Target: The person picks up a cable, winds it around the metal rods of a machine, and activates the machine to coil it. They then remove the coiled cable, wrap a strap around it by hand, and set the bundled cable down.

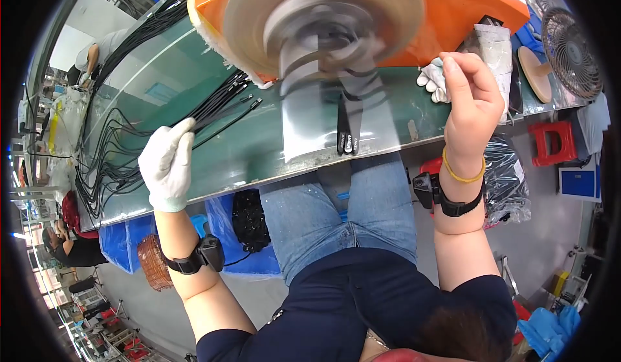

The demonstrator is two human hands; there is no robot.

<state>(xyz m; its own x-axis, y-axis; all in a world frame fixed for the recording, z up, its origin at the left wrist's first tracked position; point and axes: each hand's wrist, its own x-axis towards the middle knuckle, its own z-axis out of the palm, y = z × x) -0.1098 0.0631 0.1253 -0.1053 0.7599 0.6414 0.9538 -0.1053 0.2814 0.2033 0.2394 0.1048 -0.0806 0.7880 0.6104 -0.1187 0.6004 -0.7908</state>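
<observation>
Cables' place: we are finding the black cables [223,98] on the left half of the green surface [251,154], between the left hand [169,161] and the orange machine [475,16].
Bearing: from the left fingers, the straight stretch of cables is running away to the far right, while looser lengths are curling to the left.
Long axis: the straight stretch is slanting from near left to far right, ends toward the machine.
Nearer hand: our left is lying right by the cables; our right hand [474,106] is hovering well apart, over the far right.
Left fingers: inside a white work glove, we are holding thumb and fingers together; we cannot tell whether a cable is clamped there.
Right fingers: bare, we are bringing thumb and forefinger together beside a loose white glove [433,85]; we cannot tell whether they are gripping it.
Cable look: we are seeing thin, dark, pliant lengths with small connector ends, one end standing apart from the rest.
Machine disc: we are facing a round disc [326,22], blurring as if spinning, with see-through pale strips [301,126] showing before it.
Middle: small black pieces [349,126] with pale markings are lying near the surface's edge.
</observation>
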